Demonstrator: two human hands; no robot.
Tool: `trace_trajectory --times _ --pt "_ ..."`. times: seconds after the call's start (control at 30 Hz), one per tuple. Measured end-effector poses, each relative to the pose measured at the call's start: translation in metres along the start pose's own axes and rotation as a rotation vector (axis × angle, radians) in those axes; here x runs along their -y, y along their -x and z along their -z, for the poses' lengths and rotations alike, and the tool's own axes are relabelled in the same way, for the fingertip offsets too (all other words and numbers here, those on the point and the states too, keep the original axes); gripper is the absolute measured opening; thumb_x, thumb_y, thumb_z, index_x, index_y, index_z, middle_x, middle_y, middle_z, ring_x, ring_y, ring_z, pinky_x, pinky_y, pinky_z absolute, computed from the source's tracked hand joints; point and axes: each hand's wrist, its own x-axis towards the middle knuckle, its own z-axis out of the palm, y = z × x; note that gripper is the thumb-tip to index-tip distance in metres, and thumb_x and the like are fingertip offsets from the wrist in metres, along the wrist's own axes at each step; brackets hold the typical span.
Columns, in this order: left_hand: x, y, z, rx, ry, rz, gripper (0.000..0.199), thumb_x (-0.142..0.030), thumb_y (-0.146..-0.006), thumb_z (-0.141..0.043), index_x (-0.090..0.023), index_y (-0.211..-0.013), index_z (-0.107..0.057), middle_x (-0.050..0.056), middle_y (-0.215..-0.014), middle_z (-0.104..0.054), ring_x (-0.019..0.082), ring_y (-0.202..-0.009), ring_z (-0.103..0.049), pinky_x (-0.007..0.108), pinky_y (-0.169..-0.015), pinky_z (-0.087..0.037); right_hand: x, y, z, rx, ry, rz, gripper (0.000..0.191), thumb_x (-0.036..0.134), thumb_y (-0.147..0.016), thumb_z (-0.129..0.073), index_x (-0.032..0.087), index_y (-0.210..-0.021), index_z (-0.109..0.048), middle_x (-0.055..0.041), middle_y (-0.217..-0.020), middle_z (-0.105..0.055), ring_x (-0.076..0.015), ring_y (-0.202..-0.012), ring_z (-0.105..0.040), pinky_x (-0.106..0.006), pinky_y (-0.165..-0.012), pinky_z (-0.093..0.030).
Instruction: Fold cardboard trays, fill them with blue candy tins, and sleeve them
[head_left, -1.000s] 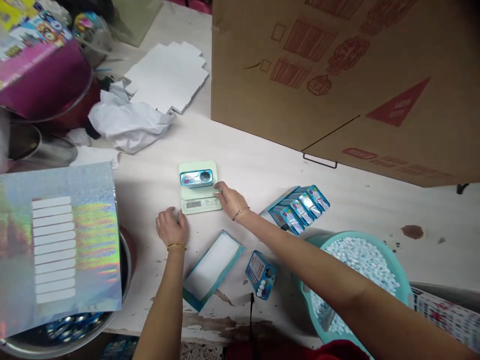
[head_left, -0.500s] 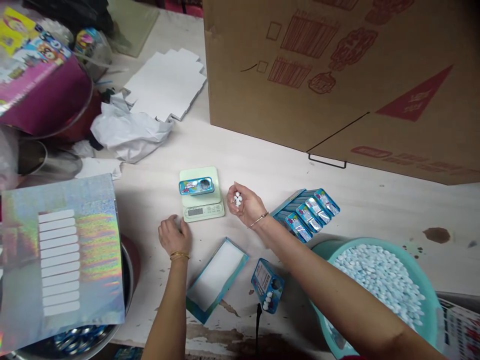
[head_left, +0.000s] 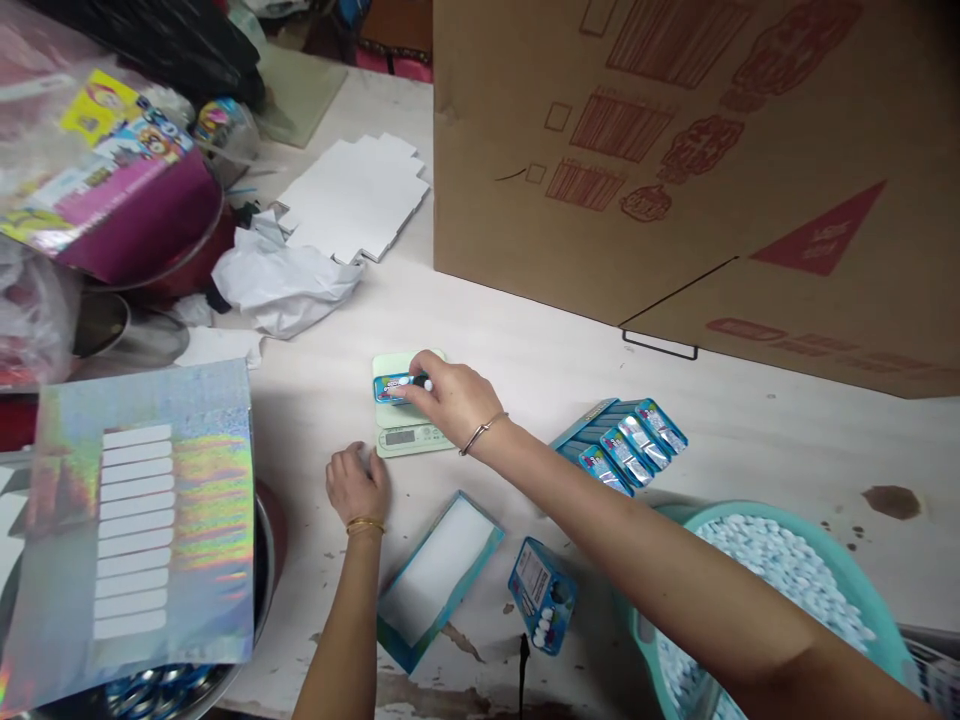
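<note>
A pale green digital scale (head_left: 411,439) carries a small blue candy tin (head_left: 387,389) with a round dark opening. My right hand (head_left: 459,399) is over the tin's right end, thumb and fingers pinched around small white candies (head_left: 428,384) at the opening. The palm hides any others. My left hand (head_left: 358,484) rests on the table just left of the scale's display, holding nothing, its fingers loosely bent and the thumb apart. In front of the scale lies an open blue box (head_left: 442,580) with a white inside. Right of it stands a blue tin with white candies on its end (head_left: 543,600).
A turquoise tub (head_left: 817,560) full of white candies stands at the right, beneath my forearm. Several blue tins (head_left: 634,445) sit grouped behind it. A large cardboard box (head_left: 675,240) blocks the back. A holographic sheet (head_left: 210,500) lies over a metal bowl at the left, near crumpled white paper (head_left: 285,285).
My right hand has moved left from beside the scale to the tin's opening, turning from palm-up to palm-down with the candies. The left hand stays resting. The camera view has shifted slightly.
</note>
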Motion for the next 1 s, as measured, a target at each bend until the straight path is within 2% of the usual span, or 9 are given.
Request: trace_trajectory --times 0.13,0.33,0.43,0.53,0.63,0.7,0.77,0.9,1.0 --pt "0.0 0.0 0.001 -0.005 0.002 -0.005 0.035 -0.037 -0.091 -0.04 -0.01 -0.105 -0.058 0.013 -0.09 -0.058 0.027 -0.086 -0.049 0.037 -0.08 -0.038 0.007 -0.006 -0.001 0.051 0.264 0.056 0.031 0.044 -0.093 -0.047 0.029 -0.12 -0.051 -0.0022 -0.091 -0.068 -0.018 -0.077 -0.058 -0.025 -0.056 -0.028" --pt "0.0 0.0 0.001 0.001 0.016 0.005 0.036 -0.038 -0.091 -0.04 -0.01 -0.104 -0.058 0.013 -0.09 -0.057 0.027 -0.086 -0.049 0.038 -0.079 -0.038 0.005 -0.007 -0.005 0.09 0.441 0.096 0.022 0.028 -0.096 -0.038 0.026 -0.106 -0.057 -0.0033 -0.09 -0.068 -0.0181 -0.076 -0.06 -0.026 -0.055 -0.028" --pt "0.001 0.0 0.001 -0.006 0.028 0.012 0.035 -0.038 -0.09 -0.041 -0.011 -0.104 -0.058 0.013 -0.09 -0.057 0.027 -0.086 -0.049 0.038 -0.079 -0.038 -0.003 -0.001 -0.001 0.033 0.33 0.043 0.02 0.03 -0.094 -0.043 0.026 -0.108 -0.057 -0.0026 -0.084 -0.066 -0.0171 -0.072 -0.057 -0.025 -0.056 -0.029" --pt "-0.001 0.001 0.003 -0.012 0.061 0.031 0.034 -0.038 -0.089 -0.042 -0.012 -0.105 -0.058 0.012 -0.09 -0.056 0.027 -0.087 -0.049 0.038 -0.08 -0.038 -0.016 0.016 0.003 -0.059 -0.094 0.004 0.019 0.031 -0.091 -0.05 0.023 -0.106 -0.057 0.0021 -0.065 -0.055 -0.0125 -0.06 -0.048 -0.024 -0.056 -0.03" --pt "-0.004 0.0 0.004 -0.001 0.074 0.049 0.034 -0.038 -0.089 -0.042 -0.012 -0.105 -0.058 0.012 -0.09 -0.055 0.028 -0.088 -0.048 0.04 -0.082 -0.038 -0.033 0.051 0.01 0.041 -0.699 -0.174 0.024 0.038 -0.087 -0.05 0.018 -0.097 -0.058 0.0074 -0.053 -0.039 -0.0072 -0.043 -0.031 -0.022 -0.045 -0.024" --pt "-0.005 -0.003 0.005 0.01 0.082 0.05 0.034 -0.037 -0.089 -0.042 -0.012 -0.105 -0.057 0.013 -0.091 -0.054 0.029 -0.089 -0.047 0.041 -0.084 -0.038 -0.048 0.087 0.017 0.167 -0.996 -0.322 0.034 0.046 -0.081 -0.057 0.016 -0.097 -0.059 0.0079 -0.054 -0.042 -0.0042 -0.037 -0.021 -0.021 -0.04 -0.014" --pt "-0.005 -0.007 0.007 0.025 0.107 0.045 0.033 -0.035 -0.088 -0.042 -0.011 -0.105 -0.057 0.013 -0.091 -0.053 0.029 -0.09 -0.047 0.043 -0.087 -0.038 -0.067 0.128 0.028 0.201 -1.158 -0.42 0.041 0.05 -0.073 -0.066 0.015 -0.094 -0.061 0.0053 -0.061 -0.05 -0.0017 -0.036 -0.019 -0.022 -0.039 -0.009" --pt "-0.012 -0.012 0.016 0.066 0.236 0.032 0.031 -0.03 -0.083 -0.048 -0.009 -0.104 -0.056 0.011 -0.088 -0.052 0.027 -0.089 -0.049 0.043 -0.088 -0.041 -0.108 0.219 0.055 0.0 -1.261 -0.583 0.037 0.045 -0.064 -0.076 0.014 -0.083 -0.066 0.0014 -0.066 -0.056 -0.0014 -0.04 -0.027 -0.021 -0.04 -0.015" --pt "-0.037 0.008 0.041 0.052 0.375 -0.059 0.032 -0.033 -0.085 -0.047 -0.01 -0.105 -0.055 0.01 -0.088 -0.053 0.023 -0.085 -0.051 0.04 -0.084 -0.044 -0.133 0.281 0.068 -0.151 -1.268 -0.725 0.034 0.04 -0.062 -0.079 0.014 -0.082 -0.068 0.0002 -0.067 -0.054 -0.0041 -0.048 -0.037 -0.02 -0.042 -0.021"
